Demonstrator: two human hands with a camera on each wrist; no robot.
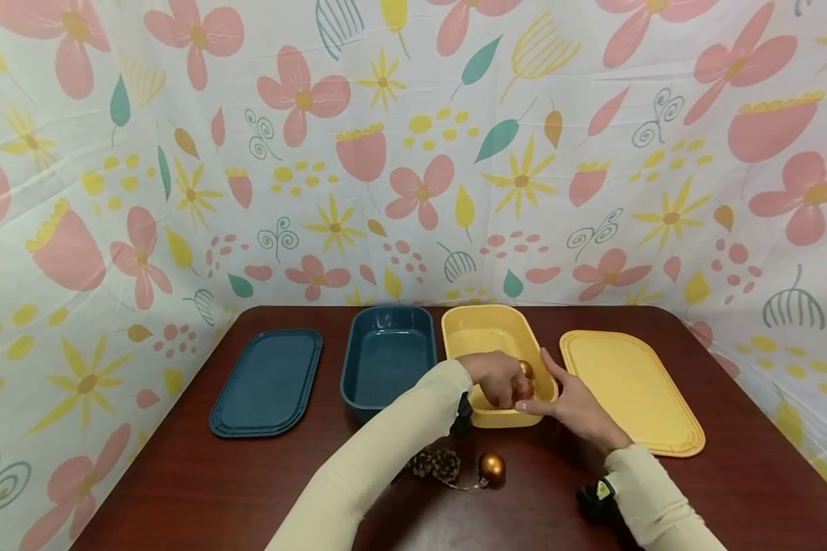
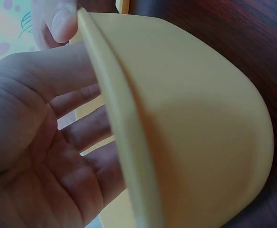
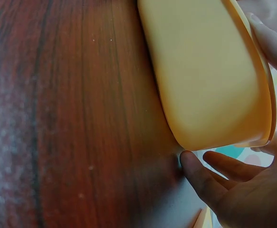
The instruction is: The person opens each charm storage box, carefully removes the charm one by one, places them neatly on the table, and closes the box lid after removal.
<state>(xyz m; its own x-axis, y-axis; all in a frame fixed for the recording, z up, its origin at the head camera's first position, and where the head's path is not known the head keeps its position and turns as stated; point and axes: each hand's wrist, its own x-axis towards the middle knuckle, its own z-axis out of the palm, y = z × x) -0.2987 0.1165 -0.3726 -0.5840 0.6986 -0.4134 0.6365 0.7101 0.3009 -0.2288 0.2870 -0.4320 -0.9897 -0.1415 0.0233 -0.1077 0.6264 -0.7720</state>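
Observation:
A yellow container (image 1: 462, 329) stands on the table. My left hand (image 1: 499, 375) reaches over its near rim, palm toward the outer wall in the left wrist view. Curled down inside, its fingers hold a shiny copper bauble (image 1: 524, 392), though their tips are partly hidden. Another bauble (image 1: 526, 368) lies close beside it. With fingers spread, my right hand (image 1: 582, 402) steadies the near right corner, its thumb along the front rim and its fingers by the side wall. In front of the container lie brown pine cones (image 1: 446, 464) and a wired copper bauble (image 1: 492, 468).
A dark blue container (image 1: 354, 360) stands left of the yellow one. Farther left lies a dark blue lid (image 1: 269, 383), and on the right a yellow lid (image 1: 627, 383). The dark wooden table (image 1: 200, 490) ends at a flowered cloth (image 1: 420, 153).

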